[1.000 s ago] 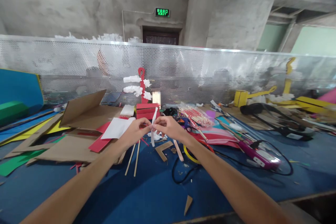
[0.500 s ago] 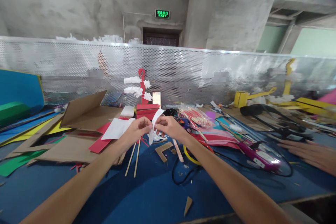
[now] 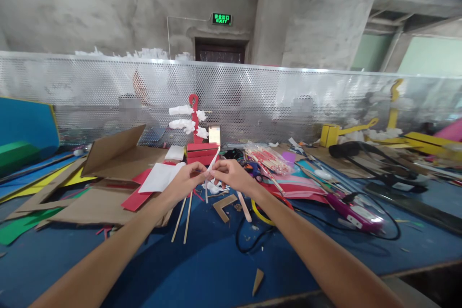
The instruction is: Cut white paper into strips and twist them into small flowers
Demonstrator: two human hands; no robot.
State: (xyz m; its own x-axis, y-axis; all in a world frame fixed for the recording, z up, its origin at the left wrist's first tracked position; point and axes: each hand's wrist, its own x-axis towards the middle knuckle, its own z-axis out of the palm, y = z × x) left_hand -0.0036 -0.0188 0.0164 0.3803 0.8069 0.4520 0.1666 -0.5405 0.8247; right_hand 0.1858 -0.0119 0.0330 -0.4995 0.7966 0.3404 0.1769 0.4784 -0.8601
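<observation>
Both hands pinch a narrow piece of white paper (image 3: 212,160) over the middle of the table. My left hand (image 3: 187,178) is closed on its left side, thumb and fingertips together. My right hand (image 3: 233,175) grips the same paper from the right, its fingertips nearly touching the left ones. The paper stands almost edge-on, one tip pointing up. Beneath the hands lie crumpled white paper scraps (image 3: 215,187) and two thin wooden sticks (image 3: 188,219). A red model (image 3: 195,118) with white paper tufts stands just behind, beside a lit phone (image 3: 214,135).
White sheets (image 3: 159,176), red card and brown cardboard (image 3: 86,204) lie to the left. A roll of yellow tape (image 3: 260,214), a black cable (image 3: 249,251), a purple tool (image 3: 355,214) and a bag of red-and-white sticks (image 3: 270,159) are on the right. A perforated metal screen (image 3: 252,101) stands behind.
The white paper has become narrower between my fingers, and my hands have drawn slightly closer together. Another person's hand at the right edge has left the view.
</observation>
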